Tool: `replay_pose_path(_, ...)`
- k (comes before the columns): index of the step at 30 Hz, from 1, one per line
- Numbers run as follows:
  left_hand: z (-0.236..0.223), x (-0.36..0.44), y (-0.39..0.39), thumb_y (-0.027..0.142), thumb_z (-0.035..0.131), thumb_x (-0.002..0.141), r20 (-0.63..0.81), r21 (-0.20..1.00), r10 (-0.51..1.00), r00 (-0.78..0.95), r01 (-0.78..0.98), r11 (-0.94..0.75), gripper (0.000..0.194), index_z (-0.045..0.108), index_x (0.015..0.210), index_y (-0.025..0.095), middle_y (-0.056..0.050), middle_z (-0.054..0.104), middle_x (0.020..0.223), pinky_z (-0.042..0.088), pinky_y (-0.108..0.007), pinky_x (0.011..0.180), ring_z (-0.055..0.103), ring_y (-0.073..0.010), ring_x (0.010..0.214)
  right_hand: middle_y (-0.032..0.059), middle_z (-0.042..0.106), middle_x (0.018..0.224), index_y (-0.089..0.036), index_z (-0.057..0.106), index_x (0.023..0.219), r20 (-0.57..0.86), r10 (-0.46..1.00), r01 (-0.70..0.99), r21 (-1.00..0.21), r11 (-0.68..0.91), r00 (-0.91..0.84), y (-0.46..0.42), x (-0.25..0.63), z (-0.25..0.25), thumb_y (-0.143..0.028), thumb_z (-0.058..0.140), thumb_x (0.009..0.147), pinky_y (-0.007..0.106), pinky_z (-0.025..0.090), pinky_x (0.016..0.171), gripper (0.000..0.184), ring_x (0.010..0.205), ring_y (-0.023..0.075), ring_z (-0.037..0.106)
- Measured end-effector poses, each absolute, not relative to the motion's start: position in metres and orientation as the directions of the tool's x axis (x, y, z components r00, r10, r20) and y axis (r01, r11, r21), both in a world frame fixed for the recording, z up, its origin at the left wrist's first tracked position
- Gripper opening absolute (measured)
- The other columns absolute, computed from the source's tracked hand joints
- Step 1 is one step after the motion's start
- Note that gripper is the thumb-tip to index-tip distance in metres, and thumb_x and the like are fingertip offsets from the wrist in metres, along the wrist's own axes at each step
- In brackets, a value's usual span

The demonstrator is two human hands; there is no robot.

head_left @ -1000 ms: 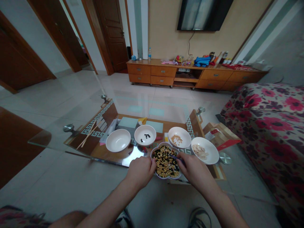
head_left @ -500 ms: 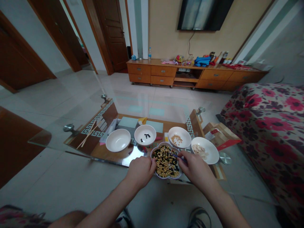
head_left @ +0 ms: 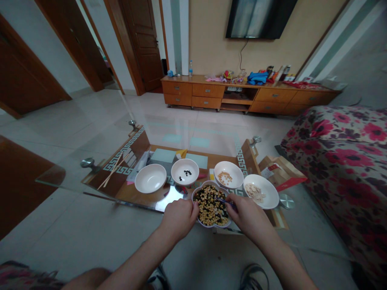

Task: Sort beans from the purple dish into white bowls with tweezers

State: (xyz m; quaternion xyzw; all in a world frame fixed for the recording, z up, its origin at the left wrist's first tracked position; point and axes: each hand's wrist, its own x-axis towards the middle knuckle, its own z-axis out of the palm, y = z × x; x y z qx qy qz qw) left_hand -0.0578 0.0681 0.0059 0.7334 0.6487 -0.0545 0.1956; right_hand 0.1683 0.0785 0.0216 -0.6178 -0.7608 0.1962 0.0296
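Note:
A flower-shaped bowl [head_left: 214, 225] with a pale scalloped rim holds a mix of black beans, yellow beans and some pale pieces. My left hand [head_left: 180, 217] is closed on its left rim. In my right hand [head_left: 246, 211] are slim purple tweezers [head_left: 223, 200], pinched between thumb and fingers, their tips down at the beans. Behind stand a white bowl [head_left: 186, 161] with several black beans and another white bowl [head_left: 229, 164] with yellow beans. Flat pale seeds lie in the white bowl [head_left: 272, 197] at the right. The leftmost white bowl [head_left: 151, 179] has nothing in it.
Everything stands on a glass-topped table [head_left: 193, 131] with metal fittings. Wooden chopsticks [head_left: 113, 171] lie at its left. A brown paper bag [head_left: 282, 171] is at the right, beside a flower-patterned sofa [head_left: 341, 161]. A long wooden cabinet [head_left: 208, 94] stands against the far wall.
My right hand has shifted very slightly, and the tweezers' tips have moved a little among the beans. My left hand and the bowls have stayed in place.

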Motion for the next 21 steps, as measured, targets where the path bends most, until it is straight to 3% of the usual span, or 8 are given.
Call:
replay_pose_path(12, 0.0078, -0.0578, 0.0681, 0.044, 0.023, 0.104, -0.345, 0.223, 0.926, 0.155, 0.972, -0.079, 0.060, 0.075, 0.093, 0.016, -0.016, 0.077, 0.095, 0.052, -0.040, 0.077, 0.073, -0.0297, 0.088, 0.0098, 0.078, 0.094, -0.021, 0.071, 0.100, -0.187, 0.949, 0.922, -0.343, 0.178, -0.253, 0.0790, 0.1705, 0.0183, -0.025, 0.050, 0.097, 0.030, 0.045, 0.068, 0.022, 0.084, 0.0228, 0.073)
replay_pose_path(21, 0.0072, -0.0574, 0.0689, 0.045, 0.023, 0.104, -0.344, 0.219, 0.927, 0.148, 0.973, -0.074, 0.061, 0.075, 0.094, 0.015, -0.017, 0.077, 0.094, 0.052, -0.040, 0.077, 0.073, -0.0299, 0.087, 0.0096, 0.079, 0.095, -0.022, 0.071, 0.103, -0.064, 0.963, 0.863, -0.461, 0.205, -0.263, 0.0788, 0.1711, 0.0184, -0.032, 0.045, 0.097, 0.032, 0.048, 0.069, 0.028, 0.083, 0.0237, 0.074)
